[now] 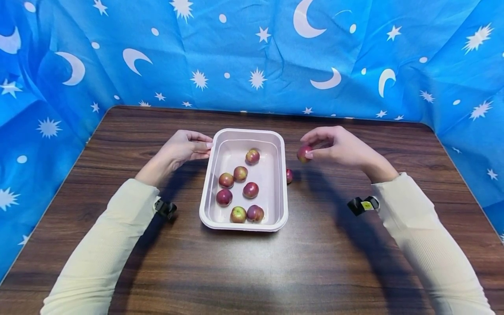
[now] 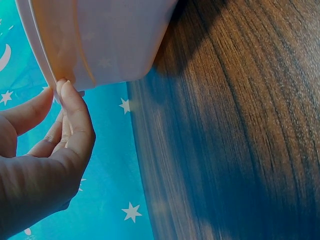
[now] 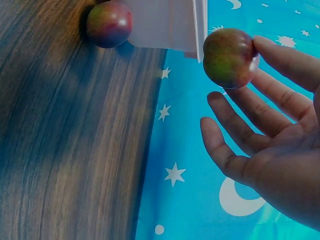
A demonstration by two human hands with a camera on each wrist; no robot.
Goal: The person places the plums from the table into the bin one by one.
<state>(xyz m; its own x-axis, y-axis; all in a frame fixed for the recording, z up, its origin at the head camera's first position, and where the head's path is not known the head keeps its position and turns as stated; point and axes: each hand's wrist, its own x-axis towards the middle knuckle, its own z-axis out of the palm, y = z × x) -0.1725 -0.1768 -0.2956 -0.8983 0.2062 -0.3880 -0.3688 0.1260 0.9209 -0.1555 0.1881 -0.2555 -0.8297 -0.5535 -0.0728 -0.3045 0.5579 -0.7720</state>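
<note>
A pale plastic tub (image 1: 267, 175) stands on the table with several small red-green apples (image 1: 250, 190) lying loose on its floor. My left hand (image 1: 185, 148) pinches the tub's left rim between thumb and fingers, as the left wrist view shows close up. To the right of the tub, my right hand (image 1: 340, 146) holds one apple (image 3: 230, 57) by the thumb and fingertips, above the table. Another apple (image 3: 109, 24) sits on the table against the tub's right outer wall; the rim partly hides it in the head view.
The dark wood table (image 1: 252, 271) extends around the tub on all sides. Behind it hangs a blue cloth (image 1: 244, 48) with white moons and stars. Each sleeve carries a black wrist camera, the right one (image 1: 362, 205) with a yellow label.
</note>
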